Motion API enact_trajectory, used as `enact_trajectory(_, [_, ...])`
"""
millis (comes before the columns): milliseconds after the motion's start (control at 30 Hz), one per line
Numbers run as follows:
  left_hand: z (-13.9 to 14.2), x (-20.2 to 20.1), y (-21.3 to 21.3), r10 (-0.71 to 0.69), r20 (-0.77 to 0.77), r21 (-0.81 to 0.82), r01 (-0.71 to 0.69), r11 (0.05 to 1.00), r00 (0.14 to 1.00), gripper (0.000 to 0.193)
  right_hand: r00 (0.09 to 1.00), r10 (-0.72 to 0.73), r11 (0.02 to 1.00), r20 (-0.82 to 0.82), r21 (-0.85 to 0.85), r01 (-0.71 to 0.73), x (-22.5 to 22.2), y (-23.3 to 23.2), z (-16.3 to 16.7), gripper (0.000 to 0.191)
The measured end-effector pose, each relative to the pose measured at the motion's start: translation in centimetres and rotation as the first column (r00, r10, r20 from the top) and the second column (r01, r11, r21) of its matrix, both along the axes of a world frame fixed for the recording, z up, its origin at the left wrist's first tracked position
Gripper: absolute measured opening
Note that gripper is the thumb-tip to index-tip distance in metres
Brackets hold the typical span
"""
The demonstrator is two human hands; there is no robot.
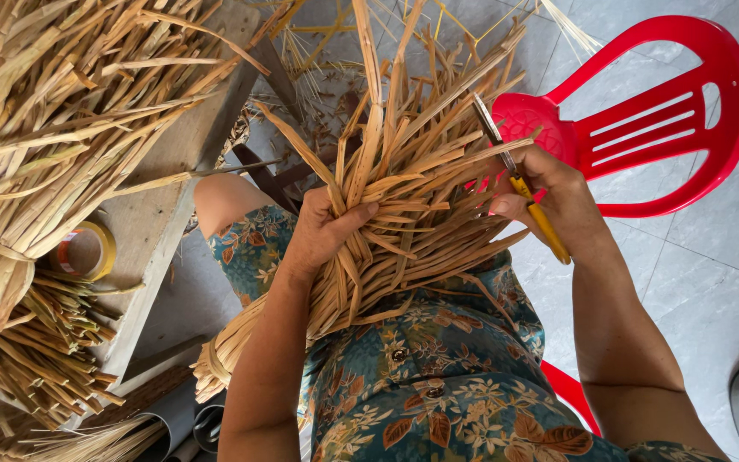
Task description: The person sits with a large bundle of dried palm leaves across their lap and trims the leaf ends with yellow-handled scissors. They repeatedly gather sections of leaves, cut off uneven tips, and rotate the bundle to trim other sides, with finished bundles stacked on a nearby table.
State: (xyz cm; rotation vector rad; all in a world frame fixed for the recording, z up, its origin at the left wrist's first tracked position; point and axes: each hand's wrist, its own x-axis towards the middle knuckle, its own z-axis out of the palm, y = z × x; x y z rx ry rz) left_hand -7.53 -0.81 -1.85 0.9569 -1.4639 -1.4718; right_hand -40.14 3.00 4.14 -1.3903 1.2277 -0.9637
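Observation:
My left hand (322,229) grips a thick bundle of dried straw-coloured reed strips (404,180) around its middle, its loose ends fanning upward over my lap. Its bound lower end (215,364) hangs down by my left forearm. My right hand (553,198) holds yellow-handled scissors (515,171), whose metal blades point up and left into the right edge of the fanned strips. My floral-patterned clothing (438,385) lies under the bundle.
A wooden bench (160,214) at left carries big tied bundles of the same reeds (53,103) and a roll of tape (85,251). A red plastic chair (643,120) stands on the grey tiled floor (712,282) at right. Dark tubes (186,419) lie at the bottom left.

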Motion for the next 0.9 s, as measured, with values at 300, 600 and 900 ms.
enact_trajectory(300, [-0.4,-0.1,0.0,-0.021,0.075,-0.084,0.027,0.996,0.997,0.016,0.989,-0.028,0.998,-0.145,-0.054,0.02,-0.4,0.1,-1.0,0.044])
enact_trajectory(600, [-0.6,0.2,0.0,-0.021,0.076,-0.106,0.029,0.994,0.997,0.015,0.961,-0.219,0.969,0.167,-0.081,0.235,-1.2,-0.2,-1.2,0.031])
enact_trajectory(900, [-0.1,0.1,-0.2,-0.143,0.166,-0.158,0.17,0.973,0.976,0.013,0.972,-0.217,0.952,0.091,-0.2,0.231,-4.0,-1.2,0.5,0.043])
